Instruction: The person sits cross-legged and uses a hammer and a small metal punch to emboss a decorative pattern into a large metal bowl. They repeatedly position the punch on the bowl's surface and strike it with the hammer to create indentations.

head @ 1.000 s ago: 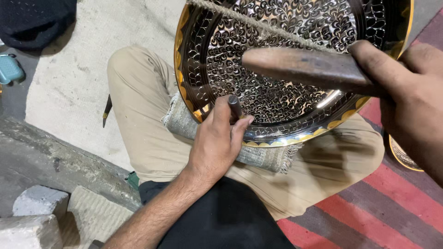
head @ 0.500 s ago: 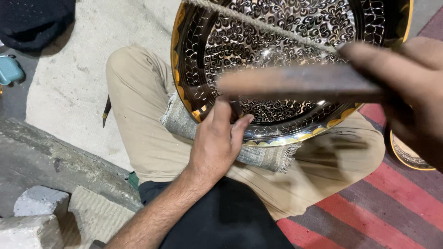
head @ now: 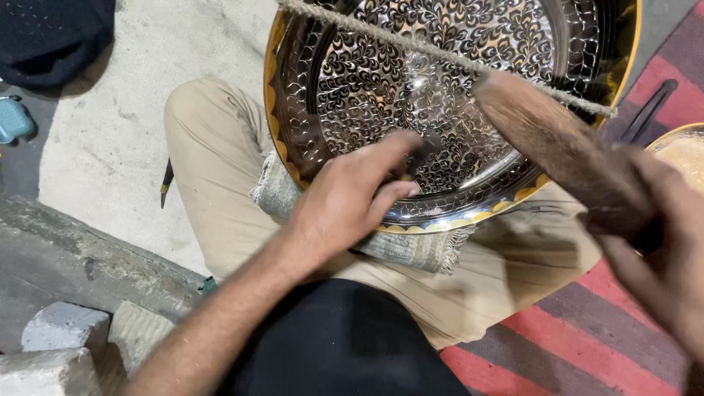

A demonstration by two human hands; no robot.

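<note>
A large engraved metal tray [head: 352,81] with a yellow-and-black rim rests tilted on my lap, over a grey folded cloth [head: 411,249]. My left hand [head: 345,202] lies over the tray's lower part and pinches a small dark chisel [head: 429,143] against the patterned surface. My right hand [head: 660,249] grips a thick wooden mallet [head: 557,147], raised and blurred above the tray's right side. A twisted rope [head: 440,55] stretches across the tray's upper half.
I sit cross-legged in beige trousers [head: 220,161] on a pale mat [head: 110,132]. A red striped rug [head: 587,337] lies at the right. Grey stone blocks [head: 59,345] sit at the lower left. A thin dark tool [head: 166,183] lies beside my knee. A second round rim [head: 682,143] shows at the right edge.
The mallet has swung from lying level over the tray to a raised tilt at the right. My left hand has slid further in over the tray with the chisel.
</note>
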